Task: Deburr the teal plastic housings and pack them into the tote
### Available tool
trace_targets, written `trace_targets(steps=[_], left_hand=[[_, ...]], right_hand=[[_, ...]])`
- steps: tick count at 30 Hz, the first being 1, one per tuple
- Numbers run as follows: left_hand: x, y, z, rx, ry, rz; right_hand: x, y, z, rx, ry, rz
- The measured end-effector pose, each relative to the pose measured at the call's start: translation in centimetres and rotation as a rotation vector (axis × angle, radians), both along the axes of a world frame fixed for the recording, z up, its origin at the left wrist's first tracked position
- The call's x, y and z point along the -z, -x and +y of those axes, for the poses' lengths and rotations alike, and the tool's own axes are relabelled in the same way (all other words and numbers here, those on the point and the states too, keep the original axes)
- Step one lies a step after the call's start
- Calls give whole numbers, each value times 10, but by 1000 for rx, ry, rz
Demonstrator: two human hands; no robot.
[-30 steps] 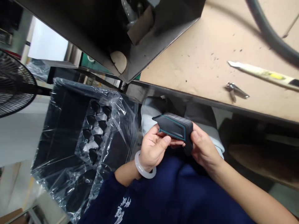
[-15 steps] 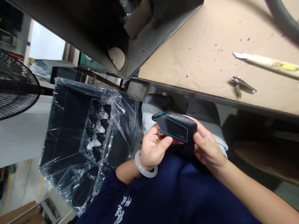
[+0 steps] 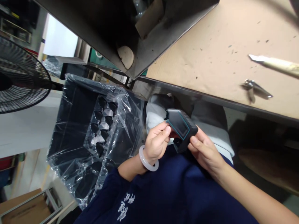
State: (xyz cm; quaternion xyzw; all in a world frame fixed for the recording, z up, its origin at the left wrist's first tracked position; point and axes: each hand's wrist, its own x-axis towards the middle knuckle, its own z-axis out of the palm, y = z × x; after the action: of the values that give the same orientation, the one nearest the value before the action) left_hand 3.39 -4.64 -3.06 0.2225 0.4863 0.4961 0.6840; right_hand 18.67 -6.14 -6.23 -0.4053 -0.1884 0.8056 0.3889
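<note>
Over my lap I hold a black plastic housing with teal trim (image 3: pixel 181 126), tilted, its ribbed side turned to the upper right. My left hand (image 3: pixel 158 141), a pale bangle (image 3: pixel 147 160) at its wrist, pinches the left edge of the housing where a teal strip shows. Closed around the right end is my right hand (image 3: pixel 205 149), its thumb on the near face and its fingers partly hidden behind. The underside of the housing is mostly out of sight.
To the left stands a dark bin lined with clear plastic (image 3: pixel 74 124), with several black parts (image 3: pixel 108 121) inside. A utility knife (image 3: pixel 273 63) and nail clippers (image 3: pixel 258 88) lie on the workbench (image 3: pixel 198 53). A metal tray (image 3: pixel 161 46) juts over its corner; a fan (image 3: pixel 23 77) stands far left.
The housing has turned in my hands, its left end swinging up and its open underside showing more. My left thumb has drawn in to pinch its edge. The view has shifted slightly.
</note>
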Motion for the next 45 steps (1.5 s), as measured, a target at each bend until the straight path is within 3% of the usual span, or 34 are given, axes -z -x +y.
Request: trace_targets(steps=[6, 15, 29, 45], left_hand=[[2, -1, 8, -23, 36, -63], [7, 2, 10, 51, 91, -63], [14, 3, 6, -19, 90, -42], [9, 4, 7, -38, 99, -3]], right_hand=[[4, 2, -2, -15, -9, -13], [6, 2, -3, -6, 21, -33], [4, 4, -3, 7, 23, -8], [14, 1, -4, -14, -15, 4]])
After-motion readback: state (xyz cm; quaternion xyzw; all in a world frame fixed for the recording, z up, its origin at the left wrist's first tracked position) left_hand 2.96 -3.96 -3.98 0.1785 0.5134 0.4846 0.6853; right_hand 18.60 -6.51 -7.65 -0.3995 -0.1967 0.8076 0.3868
